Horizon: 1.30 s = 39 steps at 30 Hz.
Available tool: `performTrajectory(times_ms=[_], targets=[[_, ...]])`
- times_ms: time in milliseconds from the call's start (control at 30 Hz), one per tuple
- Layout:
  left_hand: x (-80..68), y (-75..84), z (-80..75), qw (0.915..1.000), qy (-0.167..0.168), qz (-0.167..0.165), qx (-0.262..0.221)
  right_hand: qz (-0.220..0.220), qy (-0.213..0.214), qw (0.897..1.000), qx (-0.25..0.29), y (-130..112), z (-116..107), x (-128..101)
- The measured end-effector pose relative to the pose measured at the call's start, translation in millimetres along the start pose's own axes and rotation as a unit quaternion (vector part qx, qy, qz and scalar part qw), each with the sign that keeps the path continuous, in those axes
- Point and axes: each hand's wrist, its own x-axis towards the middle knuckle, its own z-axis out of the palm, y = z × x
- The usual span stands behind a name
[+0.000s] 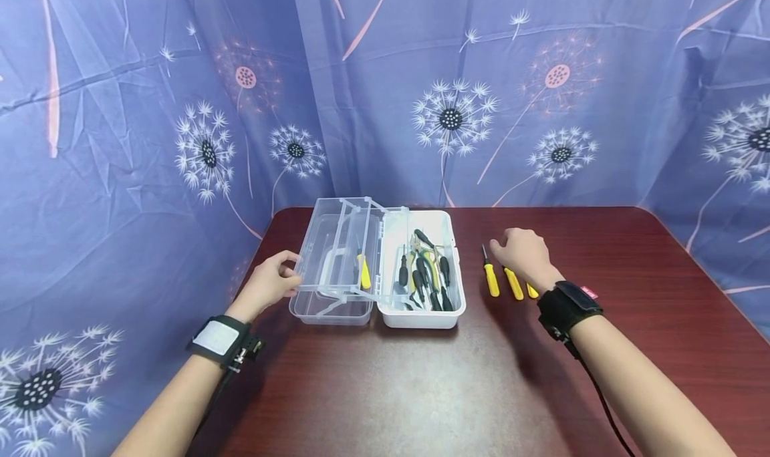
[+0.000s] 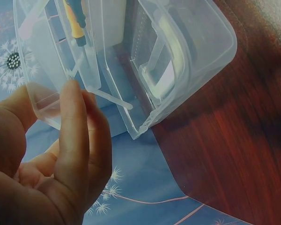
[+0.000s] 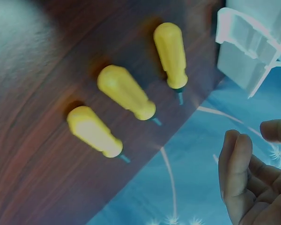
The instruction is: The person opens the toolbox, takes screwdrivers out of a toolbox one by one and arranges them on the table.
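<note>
Against dandelion-print drapes, the dark worktop [image 1: 421, 390] carried an open toolbox [image 1: 421, 310]. The left hand [image 1: 271, 284] pinched its clear lid [image 1: 337, 256]; the right hand [image 1: 522, 251] hovered, fingers loose and empty, above three screwdrivers [image 1: 491, 276]. A careless brush might have rolled them.

A staged recording booth: dandelion-print cloth [image 1: 150, 143] curtains a lone dark wooden table [image 1: 421, 390].

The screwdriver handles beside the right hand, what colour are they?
Yellow; the screwdriver handles show best in the right wrist view.
</note>
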Motion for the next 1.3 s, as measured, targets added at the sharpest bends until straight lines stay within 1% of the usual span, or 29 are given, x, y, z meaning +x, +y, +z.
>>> performTrajectory(times_ms=[267, 433, 667, 867, 1033, 1200, 1300], targets=[[-1.0, 1.0, -0.5, 0.9999, -0.004, 0.002, -0.013, -0.011, -0.007, 1.0, 0.003, -21, 1, 6], [-1.3, 2.1, -0.5, 1.0, -0.002, -0.001, -0.009, -0.022, 0.007, 1.0, -0.004, -35, 4, 10], [-1.7, 4.7, -1.6, 1.0, -0.002, -0.004, -0.002, -0.025, 0.013, 1.0, -0.014, -52, 6, 17], [-2.5, 5.9, -1.9, 1.0, -0.001, -0.003, 0.002, -0.052, 0.026, 0.998, -0.002, -68, 7, 19], [-3.3, 6.3, -1.9, 1.0, -0.001, -0.004, -0.001, -0.065, 0.034, 0.997, -0.009, -81, 10, 22], [-3.3, 6.3, -1.5, 1.0, 0.0, -0.005, -0.002, -0.078, 0.032, 0.996, -0.018, -92, 14, 24], [-3.3, 6.2, -1.2, 1.0, -0.001, -0.004, -0.002, -0.085, 0.024, 0.996, -0.02, -99, 15, 25]])
